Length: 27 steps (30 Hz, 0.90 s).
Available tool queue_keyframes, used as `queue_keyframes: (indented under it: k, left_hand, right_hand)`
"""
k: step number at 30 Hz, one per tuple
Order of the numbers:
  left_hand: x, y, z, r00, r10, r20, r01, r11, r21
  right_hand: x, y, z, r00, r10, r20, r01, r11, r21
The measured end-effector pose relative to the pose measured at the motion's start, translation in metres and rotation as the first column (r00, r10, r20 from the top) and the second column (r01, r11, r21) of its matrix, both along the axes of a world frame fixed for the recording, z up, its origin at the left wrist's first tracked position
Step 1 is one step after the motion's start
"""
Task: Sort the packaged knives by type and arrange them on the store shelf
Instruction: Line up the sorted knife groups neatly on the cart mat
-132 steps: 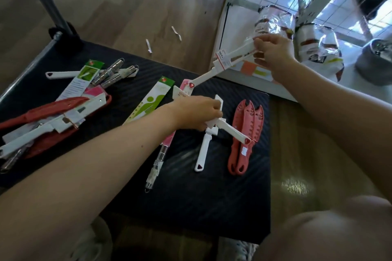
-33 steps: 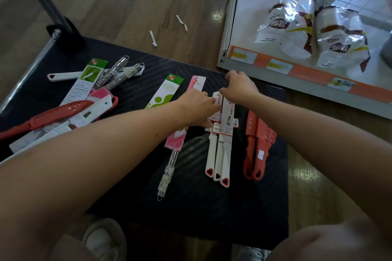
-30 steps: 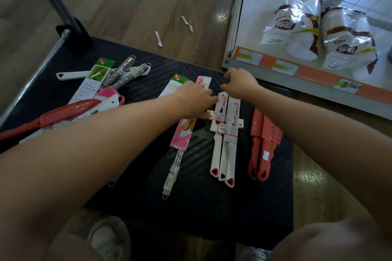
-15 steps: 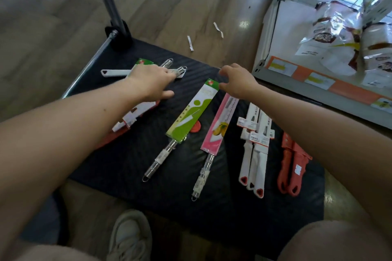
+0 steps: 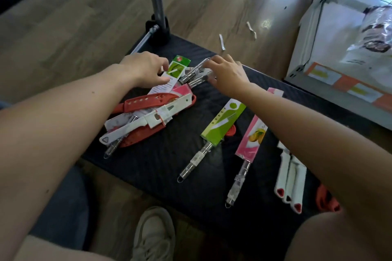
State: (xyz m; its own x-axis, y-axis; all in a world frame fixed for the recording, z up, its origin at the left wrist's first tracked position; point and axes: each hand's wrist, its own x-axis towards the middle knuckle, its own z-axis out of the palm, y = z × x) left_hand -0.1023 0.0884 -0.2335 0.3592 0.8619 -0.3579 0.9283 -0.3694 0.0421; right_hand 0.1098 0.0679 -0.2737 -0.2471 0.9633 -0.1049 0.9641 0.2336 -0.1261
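Packaged knives lie on a black cart deck (image 5: 161,167). At its far end my left hand (image 5: 144,72) pinches the green-carded knife (image 5: 177,68) by the card. My right hand (image 5: 228,75) curls its fingers and thumb round the steel handles (image 5: 192,75) beside that card. A mixed pile of red sheathed knives (image 5: 148,100) and a white knife (image 5: 148,122) lies just below my left hand. In a row to the right lie another green-carded knife (image 5: 222,122), a pink-carded knife (image 5: 252,135), three white knives (image 5: 288,182) and red knives (image 5: 324,199), partly hidden by my right arm.
The cart's metal handle post (image 5: 157,0) rises at the far corner. A store shelf (image 5: 339,82) with orange price tags and bagged goods (image 5: 377,36) stands at the right. Paper scraps (image 5: 221,42) lie on the wood floor. My shoe (image 5: 154,235) is below the cart's near edge.
Both hands left the white knives and reached to the far-left pile. My left hand took the green card and my right hand closed on the steel handles. The view swung left.
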Motion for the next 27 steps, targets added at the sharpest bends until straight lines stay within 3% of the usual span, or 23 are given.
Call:
queue_keyframes:
  k: [9,13,15,18,27]
  left_hand:
    - [-0.014,-0.004,-0.012,0.997,-0.076,-0.028,0.064,0.953,-0.298]
    - [-0.018,-0.005,-0.015,0.997,-0.066,-0.034,0.051,0.941,-0.333]
    - [-0.022,-0.005,-0.016,0.998,-0.059,-0.027,0.046,0.941,-0.335]
    - [-0.024,-0.005,-0.019,0.998,-0.064,-0.018,0.055,0.944,-0.325]
    - [-0.023,-0.007,-0.023,0.99,-0.132,-0.042,0.114,0.949,-0.295]
  right_hand:
    - [-0.004,-0.002,-0.015,0.983,0.13,0.128,-0.125,0.991,-0.045]
    - [-0.013,-0.004,-0.01,0.987,0.163,-0.001,-0.163,0.986,0.042]
    - [-0.021,-0.008,-0.006,0.948,0.304,-0.097,-0.301,0.953,0.042]
    - [-0.034,-0.018,-0.01,0.896,0.43,-0.11,-0.434,0.901,-0.016]
    - [-0.038,-0.027,-0.016,0.928,0.309,-0.21,-0.34,0.931,-0.133]
